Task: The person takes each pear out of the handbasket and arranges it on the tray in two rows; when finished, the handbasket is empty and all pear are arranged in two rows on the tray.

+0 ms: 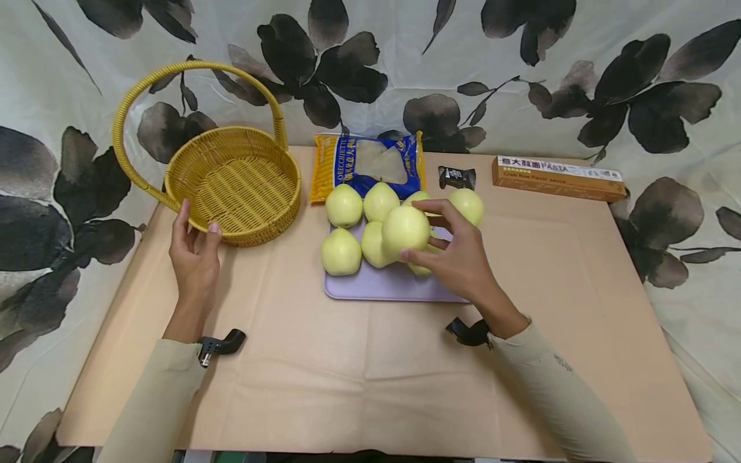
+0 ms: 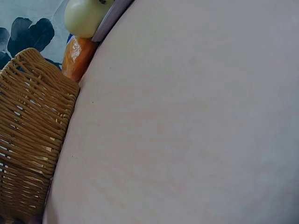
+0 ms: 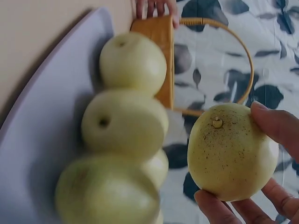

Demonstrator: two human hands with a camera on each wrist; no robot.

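Note:
Near the basket's front left, my left hand [image 1: 197,267] holds the yellow wicker basket [image 1: 260,233], with thumb and index finger at its rim and handle base. No fruit shows inside the basket. In the right wrist view, fingers of that hand lie against the basket wall [image 3: 154,32]. My right hand [image 1: 463,257] grips a pale green pear [image 1: 405,230] between thumb and fingers, raised above the purple tray [image 1: 393,290]. Brown specks mark the held pear [image 3: 229,154]. Several more pears [image 1: 341,251] sit on the tray, some partly hidden by the right hand.
Behind the tray lies a blue and yellow pasta bag [image 1: 370,161]. To its right are a small black packet [image 1: 457,177] and a long orange-brown pasta box [image 1: 556,180]. A flower-print cloth [image 1: 393,64] hangs along the table's back edge.

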